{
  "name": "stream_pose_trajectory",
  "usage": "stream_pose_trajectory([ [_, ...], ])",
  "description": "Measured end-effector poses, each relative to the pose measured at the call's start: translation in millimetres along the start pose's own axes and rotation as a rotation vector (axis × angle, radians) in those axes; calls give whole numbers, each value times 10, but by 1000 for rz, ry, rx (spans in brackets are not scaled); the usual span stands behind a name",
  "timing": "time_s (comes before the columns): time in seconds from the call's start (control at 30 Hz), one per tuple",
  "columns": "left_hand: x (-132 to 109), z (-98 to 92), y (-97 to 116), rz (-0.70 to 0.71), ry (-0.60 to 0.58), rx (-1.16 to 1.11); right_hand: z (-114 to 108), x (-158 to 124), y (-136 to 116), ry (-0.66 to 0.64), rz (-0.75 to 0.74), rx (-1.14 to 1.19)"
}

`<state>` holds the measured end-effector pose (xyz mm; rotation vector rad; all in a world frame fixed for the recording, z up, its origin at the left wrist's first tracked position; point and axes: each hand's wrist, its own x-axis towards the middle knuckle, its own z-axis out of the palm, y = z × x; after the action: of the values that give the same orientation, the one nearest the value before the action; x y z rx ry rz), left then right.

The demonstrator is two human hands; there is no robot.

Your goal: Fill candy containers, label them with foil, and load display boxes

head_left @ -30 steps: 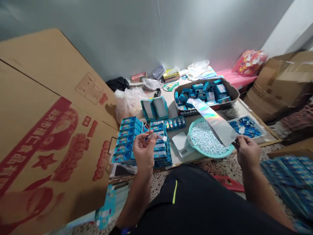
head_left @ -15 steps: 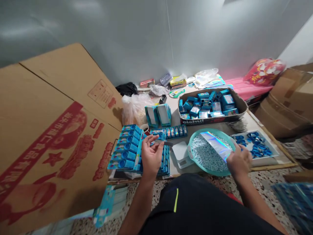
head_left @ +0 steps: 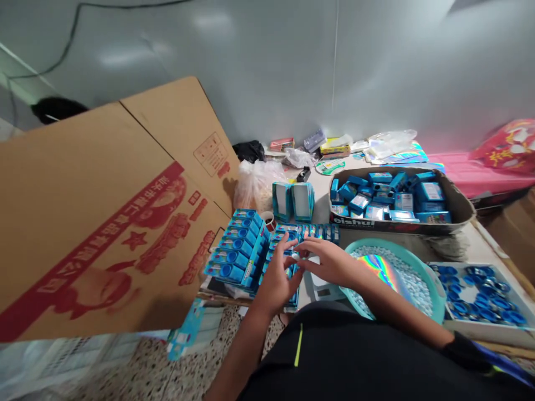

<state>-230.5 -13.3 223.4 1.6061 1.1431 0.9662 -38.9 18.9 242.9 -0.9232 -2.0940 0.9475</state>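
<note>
can't tell if the left hand [head_left: 276, 281] or right hand [head_left: 328, 262] grips that tiny white bit [head_left: 295, 257], but a sloppy pinch could drop it onto those blue packs [head_left: 273, 239]

At four o'clock, a mint-green basin [head_left: 437, 309], blue-white pellets [head_left: 413, 278] and a rainbow-streaked sheet [head_left: 378, 268]. Between seven and eight, bright blue packs [head_left: 238, 245]. At nine, a brown carton [head_left: 100, 195] printed red. At three, a red bag [head_left: 507, 146] patterned yellow and white.

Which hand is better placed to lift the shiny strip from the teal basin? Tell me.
Probably the right hand: it is nearer the shiny strip, and in this view its forearm crosses the teal basin; the left hand sits farther away.
</note>
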Motion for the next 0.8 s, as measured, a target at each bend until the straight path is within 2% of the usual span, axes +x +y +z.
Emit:
stream_pose_trajectory([
  [0.17,44,-159,-88,-1,-22,-31,224,157,119,120,112,164],
  [0.3,97,-211,-87,-6,-40,-48,268,220,153,81,269,431],
  [0.4,128,-261,-58,-9,-33,-77,295,280,170,77,310,595],
  [0.5,152,-296,-35,-7,-50,-80,318,334,195,72,298,602],
  [0.6,183,-284,-26,-24,-71,-76,308,360,214,101,278,488],
  [0.73,270,-219,-79,-68,21,-114,258,373,222,254,277,447],
  [0.8,330,-196,-144,-181,6,-154,243,386,231,340,308,536],
])
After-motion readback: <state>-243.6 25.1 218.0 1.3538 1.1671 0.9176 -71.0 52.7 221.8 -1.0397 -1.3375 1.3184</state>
